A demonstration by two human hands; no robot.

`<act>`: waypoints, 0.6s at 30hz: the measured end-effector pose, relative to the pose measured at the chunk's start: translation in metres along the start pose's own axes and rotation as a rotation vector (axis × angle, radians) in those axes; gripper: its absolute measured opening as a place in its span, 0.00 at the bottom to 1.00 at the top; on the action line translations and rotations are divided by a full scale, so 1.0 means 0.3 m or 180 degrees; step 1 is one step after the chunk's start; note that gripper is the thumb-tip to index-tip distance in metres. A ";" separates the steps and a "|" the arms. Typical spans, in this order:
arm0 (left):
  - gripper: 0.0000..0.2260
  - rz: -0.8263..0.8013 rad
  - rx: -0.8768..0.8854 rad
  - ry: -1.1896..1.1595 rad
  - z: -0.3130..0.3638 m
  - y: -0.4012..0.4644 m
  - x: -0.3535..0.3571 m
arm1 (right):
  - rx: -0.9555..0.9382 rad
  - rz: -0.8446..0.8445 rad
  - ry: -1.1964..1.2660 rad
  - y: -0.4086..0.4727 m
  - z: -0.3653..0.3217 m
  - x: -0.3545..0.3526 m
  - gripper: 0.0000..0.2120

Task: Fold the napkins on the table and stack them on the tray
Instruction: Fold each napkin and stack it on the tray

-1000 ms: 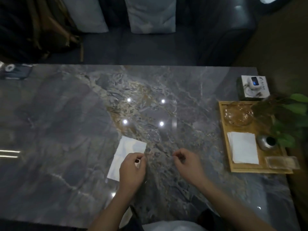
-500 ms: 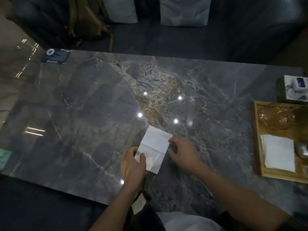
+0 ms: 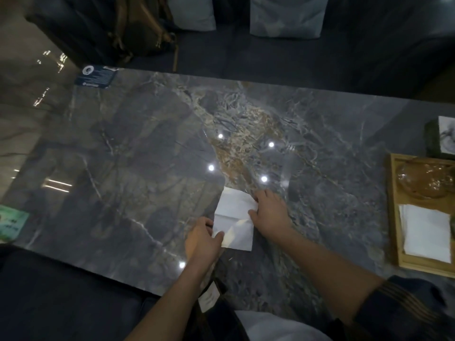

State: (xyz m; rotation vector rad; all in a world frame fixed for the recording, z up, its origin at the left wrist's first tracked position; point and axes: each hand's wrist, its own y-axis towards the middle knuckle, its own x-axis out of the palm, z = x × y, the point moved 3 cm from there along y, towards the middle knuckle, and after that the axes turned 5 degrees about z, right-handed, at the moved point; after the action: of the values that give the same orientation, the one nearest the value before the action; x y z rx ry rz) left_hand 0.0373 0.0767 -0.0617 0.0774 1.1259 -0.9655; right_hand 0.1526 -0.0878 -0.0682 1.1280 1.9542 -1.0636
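Note:
A white napkin (image 3: pixel 234 212) lies on the dark marble table (image 3: pixel 138 173) near its front edge, with a crease across its middle. My left hand (image 3: pixel 200 242) pinches the napkin's lower left corner. My right hand (image 3: pixel 269 211) holds its right edge, fingers bent onto the paper. A wooden tray (image 3: pixel 394 217) stands at the right end of the table with a folded white napkin (image 3: pixel 424 232) lying in its near half.
A glass teapot (image 3: pixel 423 178) sits in the tray's far half, and a box (image 3: pixel 440 140) stands behind the tray. A dark card (image 3: pixel 96 76) lies at the table's far left corner; a green item (image 3: pixel 11 223) at the left edge. A sofa with cushions runs behind.
My view has swung left, so the tray sits nearer the right edge. My right hand came onto the napkin's right edge, and my left hand keeps its corner; the napkin turned slightly.

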 end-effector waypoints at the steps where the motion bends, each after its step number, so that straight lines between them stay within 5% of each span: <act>1: 0.11 -0.0035 0.0004 0.0000 0.000 -0.003 0.002 | 0.0029 -0.0034 0.0030 0.001 0.002 -0.001 0.12; 4: 0.08 -0.0115 -0.0025 0.0027 -0.002 -0.011 0.008 | 0.0048 -0.0045 0.0194 -0.007 0.008 -0.013 0.04; 11: 0.06 -0.0269 0.0153 -0.0178 0.016 -0.039 0.000 | 0.0043 -0.0299 0.1041 -0.066 0.040 -0.091 0.15; 18: 0.04 -0.0852 -0.0219 -0.1695 0.085 -0.106 -0.009 | 0.0317 -0.0096 0.1946 -0.188 0.106 -0.209 0.12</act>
State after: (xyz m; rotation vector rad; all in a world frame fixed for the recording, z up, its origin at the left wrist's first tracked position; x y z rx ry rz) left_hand 0.0339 0.0461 -0.0349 -0.3762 0.6827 -1.0990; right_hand 0.1332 -0.1566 -0.0134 1.6253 2.4011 -0.9034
